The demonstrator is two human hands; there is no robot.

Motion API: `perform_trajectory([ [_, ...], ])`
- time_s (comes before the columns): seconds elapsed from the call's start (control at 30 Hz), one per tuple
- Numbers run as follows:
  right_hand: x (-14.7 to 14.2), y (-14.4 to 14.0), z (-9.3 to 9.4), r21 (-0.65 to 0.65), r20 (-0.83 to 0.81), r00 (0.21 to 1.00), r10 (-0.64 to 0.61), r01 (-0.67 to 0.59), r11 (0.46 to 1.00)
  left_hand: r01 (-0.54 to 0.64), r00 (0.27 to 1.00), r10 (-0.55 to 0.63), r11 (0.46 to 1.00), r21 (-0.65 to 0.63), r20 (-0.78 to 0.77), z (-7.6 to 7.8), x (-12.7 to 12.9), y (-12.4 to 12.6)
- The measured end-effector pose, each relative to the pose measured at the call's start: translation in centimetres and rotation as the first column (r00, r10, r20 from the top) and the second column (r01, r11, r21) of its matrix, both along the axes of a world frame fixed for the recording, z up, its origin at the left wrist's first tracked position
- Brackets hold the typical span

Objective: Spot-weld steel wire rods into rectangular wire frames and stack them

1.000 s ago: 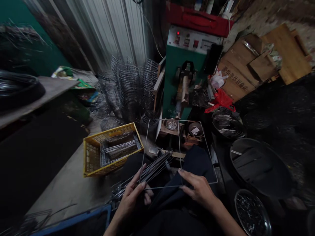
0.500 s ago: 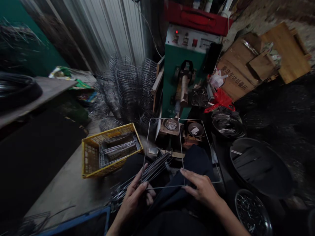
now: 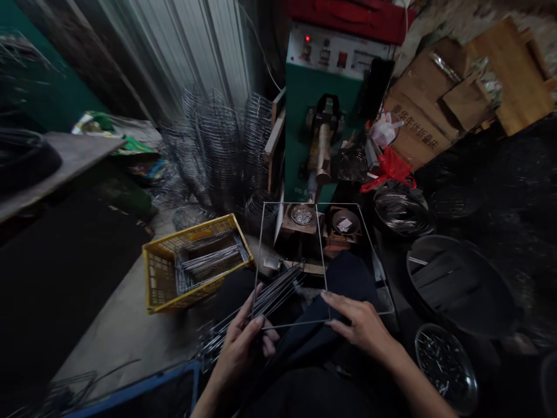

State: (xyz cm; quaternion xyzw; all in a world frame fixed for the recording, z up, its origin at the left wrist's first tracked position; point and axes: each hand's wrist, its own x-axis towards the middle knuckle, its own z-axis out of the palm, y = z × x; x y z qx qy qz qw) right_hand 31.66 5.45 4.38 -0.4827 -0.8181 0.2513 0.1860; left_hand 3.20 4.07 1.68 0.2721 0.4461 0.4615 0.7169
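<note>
We hold a square wire frame [image 3: 319, 261] over our lap, just before the green welding machine [image 3: 319, 116]. Our left hand [image 3: 241, 348] pinches its near-left corner; our right hand [image 3: 361, 328] grips the near edge. One cross wire sits in place; loose rods [image 3: 265, 302] lie unused beneath the frame.

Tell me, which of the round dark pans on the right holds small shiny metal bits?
The smaller round pan at the bottom right, beside the right hand's forearm, glints with small metal pieces. The big black basin above it holds only dark flat strips.
</note>
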Motion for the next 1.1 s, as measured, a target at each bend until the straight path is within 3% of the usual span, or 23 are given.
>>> perform_trajectory([
  [0.13, -0.1, 0.1, 0.2, -0.055, 0.006, 0.999, -0.033, 0.033, 0.998, -0.075, 0.997, 0.075, 0.996, -0.046, -0.006, 0.8, 0.4, -0.2],
  [0.3, 0.0, -0.1, -0.1, -0.073, 0.044, 0.998, -0.05, 0.053, 0.996, -0.024, 1.0, 0.025, 1.0, -0.018, 0.006, 0.5, 0.7, -0.3],
  [0.4, -0.1, 1.2, -0.7, -0.021, 0.056, 0.997, -0.056, 0.057, 0.998, -0.013, 1.0, 0.013, 1.0, 0.024, -0.011, 0.2, 0.7, 1.3],
  [0.5, -0.1, 5.1, -0.9, 0.072, 0.096, 0.985, -0.141, 0.134, 0.988, 0.002, 1.0, -0.003, 0.993, 0.115, 0.014, -0.1, 0.7, 5.2],
  [0.67, 0.8, 15.6, 0.2, 0.124, 0.121, 0.956, -0.267, 0.252, 0.96, -0.037, 0.999, 0.029, 0.972, 0.231, 0.038, 0.0, 0.8, 14.7],
  [0.77, 1.7, 20.9, 0.8, 0.186, 0.105, 0.952, -0.286, 0.263, 0.947, -0.075, 0.996, 0.062, 0.962, 0.261, 0.059, 0.5, 0.9, 19.2],
  [0.9, 2.8, 25.0, 0.9, 0.233, 0.055, 0.975, -0.215, 0.197, 0.952, -0.1, 0.995, 0.089, 0.955, 0.28, 0.051, 1.2, 1.3, 22.3],
  [1.1, 3.1, 27.7, 1.3, 0.27, -0.028, 0.984, -0.176, 0.177, 0.946, -0.136, 0.991, 0.129, 0.953, 0.269, 0.045, 1.6, 1.8, 24.3],
])
